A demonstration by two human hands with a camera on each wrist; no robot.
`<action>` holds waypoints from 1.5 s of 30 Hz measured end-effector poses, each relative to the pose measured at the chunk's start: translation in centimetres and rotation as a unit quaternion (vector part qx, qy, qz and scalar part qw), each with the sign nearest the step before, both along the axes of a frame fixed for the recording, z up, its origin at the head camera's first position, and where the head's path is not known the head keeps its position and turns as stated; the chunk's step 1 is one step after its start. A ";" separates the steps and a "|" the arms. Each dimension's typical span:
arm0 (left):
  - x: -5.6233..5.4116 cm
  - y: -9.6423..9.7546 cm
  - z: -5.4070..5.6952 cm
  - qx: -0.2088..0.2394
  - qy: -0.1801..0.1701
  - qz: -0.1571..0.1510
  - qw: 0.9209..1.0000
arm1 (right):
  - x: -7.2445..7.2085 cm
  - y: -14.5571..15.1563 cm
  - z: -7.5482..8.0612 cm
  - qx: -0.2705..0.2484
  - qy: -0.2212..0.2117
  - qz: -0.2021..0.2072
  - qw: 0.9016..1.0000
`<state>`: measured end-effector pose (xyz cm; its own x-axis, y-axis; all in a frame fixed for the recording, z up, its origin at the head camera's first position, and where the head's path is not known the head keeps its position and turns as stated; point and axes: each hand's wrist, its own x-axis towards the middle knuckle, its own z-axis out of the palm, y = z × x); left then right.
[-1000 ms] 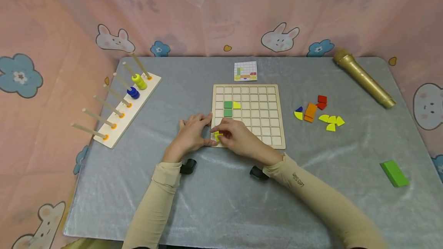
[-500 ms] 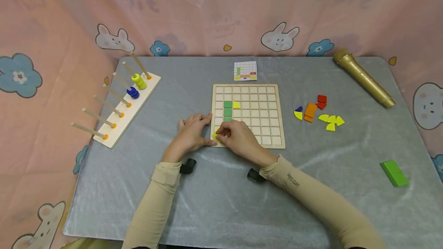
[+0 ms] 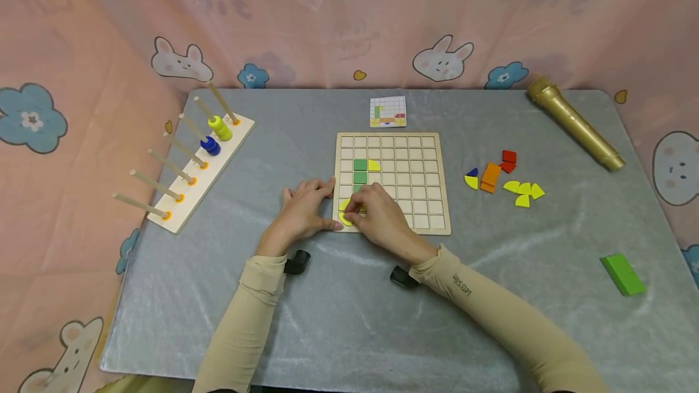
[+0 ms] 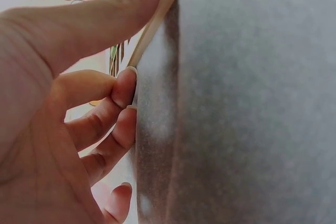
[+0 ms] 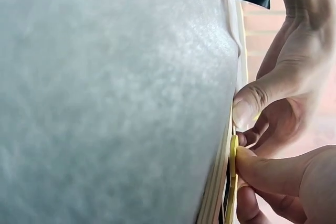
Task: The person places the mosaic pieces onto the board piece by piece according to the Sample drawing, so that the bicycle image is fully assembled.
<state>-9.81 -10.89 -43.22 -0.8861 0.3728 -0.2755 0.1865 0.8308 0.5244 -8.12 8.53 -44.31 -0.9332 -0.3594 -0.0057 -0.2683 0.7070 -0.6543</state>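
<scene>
Two hands meet over the near-left corner of a gridded board (image 3: 418, 191).
Head view: the board lies midway along the tabletop (image 3: 491, 326), a printed card (image 3: 388, 111) between it and the far edge; a peg rack (image 3: 206, 178) slants along the left edge, a golden microphone (image 3: 576, 125) near the far-right corner. The left hand (image 3: 300, 213), relaxed and spread, touches the board's left edge; the right hand (image 3: 379, 217), fingers bent together, touches a yellow piece (image 3: 344, 219) in that corner. Left wrist view: the thumb rests against the board's rim. Right wrist view: the thumb touches the yellow piece; whether it is pinched, I cannot tell.
</scene>
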 end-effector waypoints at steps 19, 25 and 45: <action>0.2 0.2 0.0 -0.001 0.003 0.008 1.000 | -2.3 5.4 0.4 -0.067 -0.001 -0.106 0.992; 0.2 0.2 0.1 -0.002 0.005 0.009 1.000 | -3.4 9.7 0.4 -0.059 0.009 -0.153 0.986; 0.2 0.2 0.0 -0.005 0.003 0.010 1.000 | -3.0 19.0 1.6 0.072 -0.045 -0.269 0.959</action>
